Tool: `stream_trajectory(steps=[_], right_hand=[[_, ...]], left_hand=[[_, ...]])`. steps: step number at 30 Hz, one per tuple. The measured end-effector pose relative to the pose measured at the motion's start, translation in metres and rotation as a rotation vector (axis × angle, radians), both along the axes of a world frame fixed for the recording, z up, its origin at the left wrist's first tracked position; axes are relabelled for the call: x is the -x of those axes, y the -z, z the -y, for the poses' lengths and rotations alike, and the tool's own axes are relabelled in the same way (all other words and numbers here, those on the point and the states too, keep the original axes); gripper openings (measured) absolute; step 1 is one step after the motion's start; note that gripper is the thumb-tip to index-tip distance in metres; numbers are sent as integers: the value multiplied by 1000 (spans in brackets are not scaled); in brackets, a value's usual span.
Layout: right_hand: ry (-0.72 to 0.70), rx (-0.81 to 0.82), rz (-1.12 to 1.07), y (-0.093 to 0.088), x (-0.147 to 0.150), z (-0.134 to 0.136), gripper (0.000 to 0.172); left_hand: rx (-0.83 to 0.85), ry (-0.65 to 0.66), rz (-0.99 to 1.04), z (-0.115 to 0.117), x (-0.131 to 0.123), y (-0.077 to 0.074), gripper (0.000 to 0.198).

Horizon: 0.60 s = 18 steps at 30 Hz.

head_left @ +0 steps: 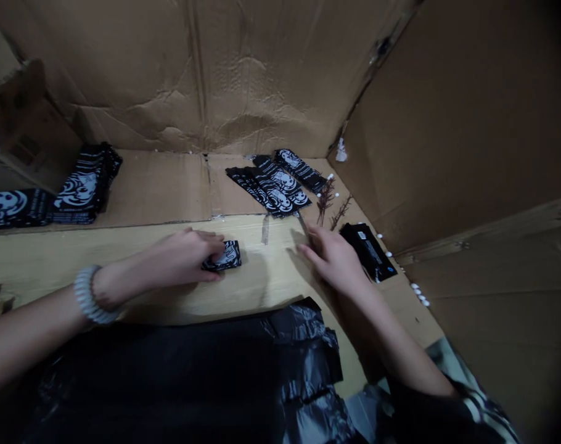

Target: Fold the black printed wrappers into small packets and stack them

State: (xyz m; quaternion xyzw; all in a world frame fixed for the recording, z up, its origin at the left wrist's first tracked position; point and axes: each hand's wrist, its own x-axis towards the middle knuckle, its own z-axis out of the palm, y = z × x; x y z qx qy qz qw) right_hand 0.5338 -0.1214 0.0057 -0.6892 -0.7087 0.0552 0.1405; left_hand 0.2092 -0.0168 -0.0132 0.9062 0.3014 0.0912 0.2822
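Observation:
My left hand point(195, 253) is closed on a small stack of black packets point(229, 254) with white print, low over the pale work surface point(257, 277); my fingers cover part of the stack. My right hand point(333, 256) has thumb and fingers apart with nothing visible between them. Just beyond its fingertips lies a fanned pile of black packets point(278, 188) with a white swirling design. To the right of that hand sits another stack of black packets point(368, 250), plain side up with a small white label.
Black plastic bags point(192, 376) cover the near edge. At the left, more printed packets point(79, 188) lie by an open cardboard box point(24, 123). Tall cardboard walls point(262, 68) enclose the back and right. Reddish-brown sprigs point(325, 200) and small white dots point(419, 295) are at the right.

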Motion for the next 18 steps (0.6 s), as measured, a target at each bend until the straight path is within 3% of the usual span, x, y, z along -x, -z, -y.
stream_trajectory(steps=[3,6,18], right_hand=[[282,47,102,7,-30,26,52],[419,112,149,16,-39,42,70],[518,124,99,32,-66,35,75]], left_hand=[[-45,35,-107,-3,-5,0,22],[-73,19,-160,-2,-10,-3,19],[-165,-13,-302,9,-11,-9,12]])
